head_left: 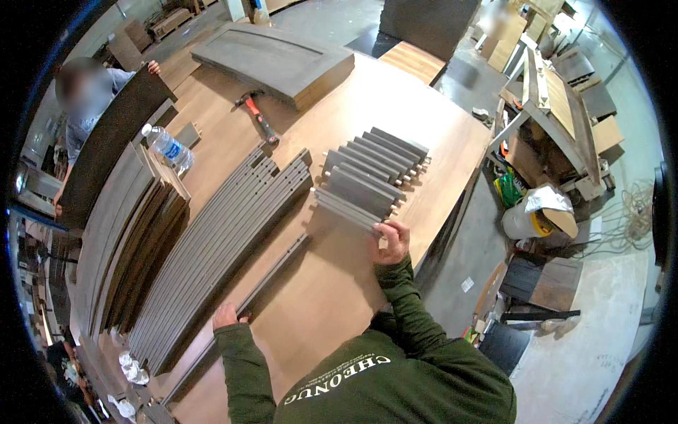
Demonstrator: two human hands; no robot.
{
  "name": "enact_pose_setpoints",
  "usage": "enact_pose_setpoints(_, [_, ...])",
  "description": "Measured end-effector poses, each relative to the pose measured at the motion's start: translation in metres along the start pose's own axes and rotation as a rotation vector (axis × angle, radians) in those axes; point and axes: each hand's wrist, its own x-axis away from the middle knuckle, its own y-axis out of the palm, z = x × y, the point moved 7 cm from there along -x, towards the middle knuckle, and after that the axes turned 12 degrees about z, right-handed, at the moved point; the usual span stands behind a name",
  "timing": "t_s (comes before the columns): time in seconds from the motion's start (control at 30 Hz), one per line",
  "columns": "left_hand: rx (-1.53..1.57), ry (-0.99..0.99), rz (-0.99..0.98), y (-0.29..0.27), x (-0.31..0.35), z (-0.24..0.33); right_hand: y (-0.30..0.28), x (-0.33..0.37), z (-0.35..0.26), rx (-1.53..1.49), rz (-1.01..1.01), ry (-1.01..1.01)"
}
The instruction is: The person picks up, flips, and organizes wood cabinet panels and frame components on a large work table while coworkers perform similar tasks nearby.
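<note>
My left hand (229, 316) is closed around a long, narrow grey wooden rail (272, 272) lying apart from the others on the light wooden table. To the right, the fingers of my right hand (393, 242) pinch the end of the nearest short grey rail (346, 214). It lies at the front of a row of several short grey pieces (378, 164) with pale dowels sticking out of their ends. Between my left hand and the far stacks, a bundle of long grey rails (219, 251) lies side by side, with holes near their far ends.
A claw hammer (258, 120) lies behind the rails, near a stack of grey panel doors (282, 60). A water bottle (168, 148) stands by stacked boards (123, 233). At the left, another person holds a dark board (116, 148). A white bucket (528, 218) stands right of the table.
</note>
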Motion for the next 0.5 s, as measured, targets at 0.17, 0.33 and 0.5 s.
enact_pose_setpoints(0.17, [0.043,0.157,0.35,-0.042,0.006,0.046,-0.013,-0.012,-0.003,-0.029,-0.034,0.142])
enact_pose_setpoints(0.33, [0.498,0.133,0.266,-0.055,0.006,0.114,-0.027,-0.024,-0.048,-0.167,-0.206,0.149])
enact_pose_setpoints(0.5, [1.775,-0.454,-1.016,0.037,0.035,0.212,-0.028,-0.015,-0.139,-0.51,-0.527,-0.051])
